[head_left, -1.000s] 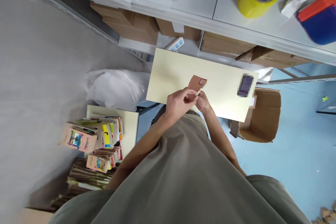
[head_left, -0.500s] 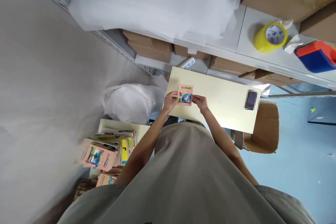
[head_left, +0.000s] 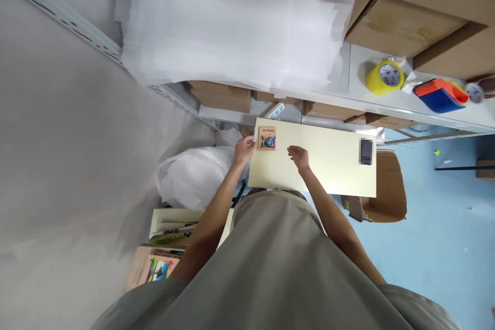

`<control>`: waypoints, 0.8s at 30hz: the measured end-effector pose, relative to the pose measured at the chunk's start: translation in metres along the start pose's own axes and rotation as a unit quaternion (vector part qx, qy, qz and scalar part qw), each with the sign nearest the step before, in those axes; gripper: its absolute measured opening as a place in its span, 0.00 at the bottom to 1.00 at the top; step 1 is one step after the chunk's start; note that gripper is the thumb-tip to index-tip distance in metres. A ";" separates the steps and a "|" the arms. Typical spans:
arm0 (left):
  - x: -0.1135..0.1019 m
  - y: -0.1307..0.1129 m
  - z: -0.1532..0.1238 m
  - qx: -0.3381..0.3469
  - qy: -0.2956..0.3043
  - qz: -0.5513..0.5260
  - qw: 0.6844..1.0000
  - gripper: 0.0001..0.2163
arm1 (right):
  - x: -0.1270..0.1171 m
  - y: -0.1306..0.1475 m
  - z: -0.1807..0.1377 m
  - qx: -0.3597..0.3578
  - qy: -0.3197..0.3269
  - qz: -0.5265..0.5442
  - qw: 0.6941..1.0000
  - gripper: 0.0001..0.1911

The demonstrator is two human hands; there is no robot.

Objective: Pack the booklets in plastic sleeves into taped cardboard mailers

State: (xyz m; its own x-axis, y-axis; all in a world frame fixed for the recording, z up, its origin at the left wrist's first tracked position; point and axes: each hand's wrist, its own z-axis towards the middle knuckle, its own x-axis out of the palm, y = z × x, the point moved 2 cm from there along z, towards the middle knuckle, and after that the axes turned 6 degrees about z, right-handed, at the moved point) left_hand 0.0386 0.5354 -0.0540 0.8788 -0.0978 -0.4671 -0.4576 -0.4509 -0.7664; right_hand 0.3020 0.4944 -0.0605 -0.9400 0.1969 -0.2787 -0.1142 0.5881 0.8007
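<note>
A small pink book with a colourful framed picture on its cover lies flat near the left end of a cream-coloured tabletop. Just left of the book is my left hand, its fingers parted and holding nothing; whether a fingertip touches the book's edge I cannot tell. My right hand hovers over the tabletop, right of the book and apart from it. Its fingers are loosely bent, with nothing between them. A dark pixelated item rests at the tabletop's right end.
Books in a pile stand at lower left, partly behind my left arm. A white plastic bag bulges left of the table. An open cardboard box sits to the right. Beyond, a shelf holds white sheeting, yellow tape and boxes.
Both hands have let go of the pink book, which now lies at the tabletop's left end. My hands have moved apart, and the camera view has shifted.
</note>
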 end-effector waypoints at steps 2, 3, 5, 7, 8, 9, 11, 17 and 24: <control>-0.015 -0.010 0.001 0.039 -0.009 -0.019 0.999 0.13 | 0.002 0.013 -0.006 -0.012 0.001 0.001 1.000 0.20; -0.025 -0.019 0.001 0.074 -0.020 -0.031 0.997 0.12 | 0.004 0.025 -0.008 -0.029 0.007 0.001 1.000 0.20; -0.047 -0.047 0.003 0.170 -0.057 -0.046 0.983 0.11 | 0.008 0.058 -0.010 -0.099 0.022 -0.003 0.995 0.21; -0.074 -0.084 0.007 0.277 -0.113 -0.040 0.953 0.12 | 0.013 0.102 -0.012 -0.215 0.031 -0.016 0.976 0.22; -0.087 -0.104 0.011 0.320 -0.142 -0.032 0.936 0.13 | 0.016 0.126 -0.013 -0.275 0.026 -0.022 0.961 0.23; -0.099 -0.125 0.017 0.354 -0.167 -0.021 0.920 0.13 | 0.020 0.151 -0.012 -0.324 0.016 -0.026 0.946 0.23; -0.118 -0.163 0.037 0.404 -0.194 0.006 0.894 0.14 | 0.028 0.197 -0.005 -0.395 0.000 -0.030 0.918 0.25; -0.122 -0.223 0.128 0.433 -0.122 0.077 0.890 0.14 | 0.061 0.271 0.067 -0.448 -0.021 -0.072 0.891 0.23; -0.110 -0.213 0.182 0.417 -0.078 0.023 0.905 0.12 | 0.075 0.253 0.106 -0.381 -0.059 -0.101 0.917 0.22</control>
State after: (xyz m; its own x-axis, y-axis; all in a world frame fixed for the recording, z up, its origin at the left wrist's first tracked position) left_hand 0.0148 0.8039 0.0798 0.8564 0.0565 -0.5132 -0.4934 0.3828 -0.7811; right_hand 0.2366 0.7413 0.0648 -0.8386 0.2547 -0.4816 -0.5159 -0.0874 0.8522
